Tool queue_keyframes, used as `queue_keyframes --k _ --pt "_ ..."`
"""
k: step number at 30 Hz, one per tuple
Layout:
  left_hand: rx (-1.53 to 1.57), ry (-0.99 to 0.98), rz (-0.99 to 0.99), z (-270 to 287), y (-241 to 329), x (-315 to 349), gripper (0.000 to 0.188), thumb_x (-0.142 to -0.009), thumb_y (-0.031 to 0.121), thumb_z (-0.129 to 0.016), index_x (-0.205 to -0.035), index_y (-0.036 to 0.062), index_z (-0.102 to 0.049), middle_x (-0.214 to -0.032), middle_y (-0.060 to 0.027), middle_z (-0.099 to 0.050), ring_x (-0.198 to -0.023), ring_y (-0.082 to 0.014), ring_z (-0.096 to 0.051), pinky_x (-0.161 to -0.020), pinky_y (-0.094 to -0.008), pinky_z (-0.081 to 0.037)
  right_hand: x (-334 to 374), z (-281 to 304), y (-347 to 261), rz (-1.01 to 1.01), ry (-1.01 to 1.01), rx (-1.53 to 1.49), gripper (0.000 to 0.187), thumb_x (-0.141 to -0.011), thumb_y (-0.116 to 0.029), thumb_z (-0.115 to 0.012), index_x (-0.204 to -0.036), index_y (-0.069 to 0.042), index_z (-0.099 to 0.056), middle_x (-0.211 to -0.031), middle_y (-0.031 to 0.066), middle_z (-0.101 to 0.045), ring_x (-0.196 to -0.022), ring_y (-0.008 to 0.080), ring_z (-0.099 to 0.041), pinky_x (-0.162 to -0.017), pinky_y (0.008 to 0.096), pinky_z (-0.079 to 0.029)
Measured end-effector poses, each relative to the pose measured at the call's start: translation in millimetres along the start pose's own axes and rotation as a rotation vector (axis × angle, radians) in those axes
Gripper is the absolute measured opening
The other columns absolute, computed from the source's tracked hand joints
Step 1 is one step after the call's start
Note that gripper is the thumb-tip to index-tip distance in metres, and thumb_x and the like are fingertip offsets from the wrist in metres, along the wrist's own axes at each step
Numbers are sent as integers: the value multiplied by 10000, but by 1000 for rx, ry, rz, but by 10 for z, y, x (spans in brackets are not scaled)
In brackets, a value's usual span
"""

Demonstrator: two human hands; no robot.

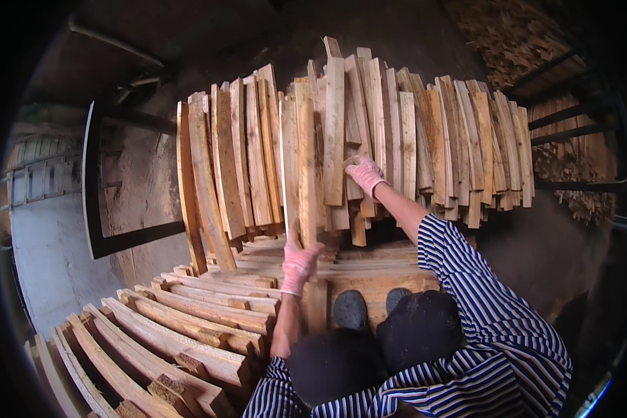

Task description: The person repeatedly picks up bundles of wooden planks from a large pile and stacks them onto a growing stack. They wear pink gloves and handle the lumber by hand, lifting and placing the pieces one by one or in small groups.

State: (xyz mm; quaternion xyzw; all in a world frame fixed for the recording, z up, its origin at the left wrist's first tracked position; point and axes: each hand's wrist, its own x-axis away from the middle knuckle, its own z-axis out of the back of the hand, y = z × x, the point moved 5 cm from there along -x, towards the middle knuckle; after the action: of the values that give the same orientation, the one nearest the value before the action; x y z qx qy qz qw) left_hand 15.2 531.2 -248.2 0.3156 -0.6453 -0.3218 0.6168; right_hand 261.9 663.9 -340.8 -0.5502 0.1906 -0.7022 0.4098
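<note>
My left hand [300, 263], in a pink-and-white glove, is closed around the lower part of a long wooden slat [306, 167]. That slat stands nearly upright in front of the stack, and its lower end is blurred. My right hand [366, 174], gloved alike, reaches into the middle of the stacked slats [407, 132]. Its fingers are bent against the right edge of a pale slat [334, 132]; the fingertips are partly hidden. More rough slats lie side by side across the pile, their near ends uneven.
At lower left, a layered pile of slats [181, 320] has crosspieces between layers. A black metal frame [94, 181] stands left, with dark bars [571, 184] at right. Scrap wood [515, 49] fills the far right. My dark shoes [350, 310] rest on boards below.
</note>
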Motion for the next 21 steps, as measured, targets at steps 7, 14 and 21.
queue_keyframes --k 7,14,21 --pt "244 -39 -84 115 274 -292 828 -835 -38 -716 -1555 70 -321 -1068 -97 -677 -847 -150 -669 -775 -277 -582 289 -156 -242 -15 41 126 942 -856 -531 -694 -1556 -75 -259 -1407 247 -525 -1286 345 -540 -1083 390 -425" --pt "213 -27 -88 19 440 -159 836 -837 -44 -742 -1552 93 -331 -1155 -109 -661 -911 -180 -673 -785 -328 -599 91 -355 -412 -234 188 309 1244 -744 -453 -834 -1606 -93 -13 -1555 245 -369 -1396 352 -442 -1134 418 -376" --pt "202 -3 -56 -493 421 -118 786 -912 138 -732 -1560 81 -291 -1268 -166 -593 -1055 -226 -668 -772 -341 -617 646 43 283 102 -295 -743 994 -905 -236 -728 -1602 -60 -42 -1476 299 -446 -1246 286 -545 -899 255 -543"
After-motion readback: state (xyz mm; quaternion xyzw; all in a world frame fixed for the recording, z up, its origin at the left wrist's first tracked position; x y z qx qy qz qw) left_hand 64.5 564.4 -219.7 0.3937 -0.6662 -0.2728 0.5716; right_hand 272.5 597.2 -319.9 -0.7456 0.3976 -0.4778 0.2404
